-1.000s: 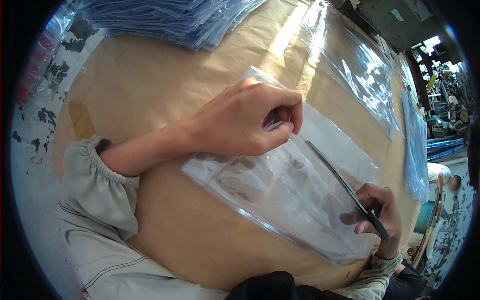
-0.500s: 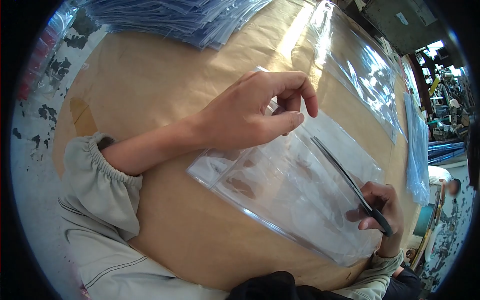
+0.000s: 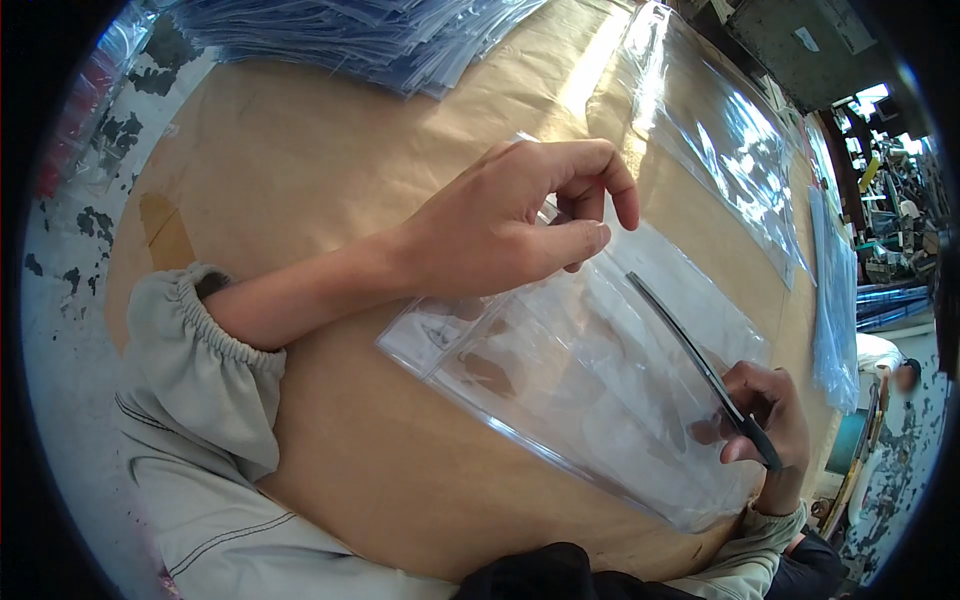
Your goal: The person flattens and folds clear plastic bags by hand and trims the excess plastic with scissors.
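A clear plastic bag (image 3: pixel 560 400) with a seamed edge lies on brown paper before me. Over its upper part is my left hand (image 3: pixel 510 215), fingers curled in and thumb meeting them, the index finger bent out apart; what the fingertips hold, if anything, is hidden. In my right hand (image 3: pixel 775 415), at the bag's right end, are black-handled scissors (image 3: pixel 690 350). Their blades point up and left over the bag and look closed together, the tip short of my left thumb.
A thick stack of clear plastic bags (image 3: pixel 360 40) rises at the far left. Shiny clear sheets (image 3: pixel 710 140) lie at the far right, beside a bluish plastic bundle (image 3: pixel 835 300). Tape (image 3: pixel 167 232) marks the brown paper (image 3: pixel 290 150). Another person (image 3: pixel 885 360) is in the right background.
The scissors have turned slightly in my right hand, their blades seen more edge-on. My left hand has barely moved, and the bag lies as before.
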`<state>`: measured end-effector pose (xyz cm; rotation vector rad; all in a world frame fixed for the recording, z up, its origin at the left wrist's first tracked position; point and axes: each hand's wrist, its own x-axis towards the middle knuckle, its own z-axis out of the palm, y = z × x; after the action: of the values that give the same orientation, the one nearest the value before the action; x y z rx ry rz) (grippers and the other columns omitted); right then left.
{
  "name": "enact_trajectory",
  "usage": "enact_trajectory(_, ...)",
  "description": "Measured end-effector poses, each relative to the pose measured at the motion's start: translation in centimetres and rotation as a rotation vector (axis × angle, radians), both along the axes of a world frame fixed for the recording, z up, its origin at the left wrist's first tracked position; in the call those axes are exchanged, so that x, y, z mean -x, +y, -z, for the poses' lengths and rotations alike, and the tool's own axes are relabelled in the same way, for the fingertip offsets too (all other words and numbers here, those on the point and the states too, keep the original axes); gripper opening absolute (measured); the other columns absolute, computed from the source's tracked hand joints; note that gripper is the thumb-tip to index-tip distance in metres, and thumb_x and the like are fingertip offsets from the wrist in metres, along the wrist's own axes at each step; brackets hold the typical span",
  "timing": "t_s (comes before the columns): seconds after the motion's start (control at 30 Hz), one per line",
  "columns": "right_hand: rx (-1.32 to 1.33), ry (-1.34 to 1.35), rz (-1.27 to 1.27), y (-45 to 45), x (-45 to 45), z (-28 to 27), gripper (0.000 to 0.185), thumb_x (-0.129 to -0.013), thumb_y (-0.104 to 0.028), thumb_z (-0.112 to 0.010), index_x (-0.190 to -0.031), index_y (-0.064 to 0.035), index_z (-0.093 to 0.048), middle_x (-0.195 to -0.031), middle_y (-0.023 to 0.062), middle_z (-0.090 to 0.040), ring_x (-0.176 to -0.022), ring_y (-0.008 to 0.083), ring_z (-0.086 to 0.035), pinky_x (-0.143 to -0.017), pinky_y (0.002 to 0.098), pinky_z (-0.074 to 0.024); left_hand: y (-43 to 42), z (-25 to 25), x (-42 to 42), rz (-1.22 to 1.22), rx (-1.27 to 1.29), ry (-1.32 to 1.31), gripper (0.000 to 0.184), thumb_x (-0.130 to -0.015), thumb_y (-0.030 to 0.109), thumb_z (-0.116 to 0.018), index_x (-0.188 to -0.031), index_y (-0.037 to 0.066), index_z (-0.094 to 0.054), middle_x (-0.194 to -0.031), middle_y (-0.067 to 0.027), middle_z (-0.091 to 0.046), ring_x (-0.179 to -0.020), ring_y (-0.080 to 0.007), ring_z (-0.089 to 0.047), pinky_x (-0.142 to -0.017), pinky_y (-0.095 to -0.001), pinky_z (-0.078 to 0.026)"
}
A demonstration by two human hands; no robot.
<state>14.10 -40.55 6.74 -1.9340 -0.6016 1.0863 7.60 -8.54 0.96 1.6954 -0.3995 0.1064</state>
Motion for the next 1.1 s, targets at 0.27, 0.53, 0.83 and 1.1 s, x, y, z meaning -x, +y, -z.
enact_trajectory(0.27,-0.001,-0.058,-0.008,0.8,-0.3,0.4,0.057,-0.058,-0.035,-0.09,-0.09,0.0004,-0.058,-0.059,-0.003,-0.053,-0.053,0.0013,-0.044,-0.048,0.0181,-0.0273,-0.1,0.3,-0.1,-0.005,0.007,-0.02,0.016,-0.084,0.008,-0.055,-0.098,0.0,-0.056,-0.072,0.0009,-0.05,-0.065,-0.0041,-0.049,-0.061,-0.0199,-0.039)
enact_trajectory(0.53,-0.003,-0.133,-0.001,0.7,-0.2,0.9,0.056,-0.058,-0.039,-0.089,-0.085,-0.0006,-0.059,-0.055,-0.0062,-0.046,-0.052,0.0008,-0.035,-0.046,0.0203,-0.0217,-0.1,0.1,0.0,-0.011,-0.02,-0.01,0.016,-0.085,0.008,-0.055,-0.099,0.0,-0.055,-0.072,0.0013,-0.05,-0.065,-0.0043,-0.049,-0.062,-0.02,-0.039)
enact_trajectory(0.83,0.049,-0.212,-0.06,1.0,-0.2,0.4,0.055,-0.057,-0.037,-0.089,-0.086,-0.001,-0.06,-0.053,-0.0058,-0.046,-0.052,0.0007,-0.036,-0.047,0.0199,-0.0224,-0.1,0.3,0.0,-0.004,0.015,-0.012,0.016,-0.084,0.007,-0.055,-0.099,0.0,-0.055,-0.074,0.0005,-0.051,-0.064,-0.0048,-0.049,-0.062,-0.0203,-0.039)
enact_trajectory(1.1,0.096,-0.202,-0.067,1.5,-0.2,0.0,0.053,-0.056,-0.035,-0.089,-0.087,-0.0015,-0.061,-0.052,-0.0057,-0.046,-0.052,0.0001,-0.036,-0.047,0.0193,-0.0235,0.2,0.0,0.0,0.016,-0.011,-0.035,0.029,-0.076,0.006,-0.054,-0.104,-0.001,-0.054,-0.07,0.0007,-0.05,-0.065,-0.0059,-0.047,-0.062,-0.0212,-0.037)
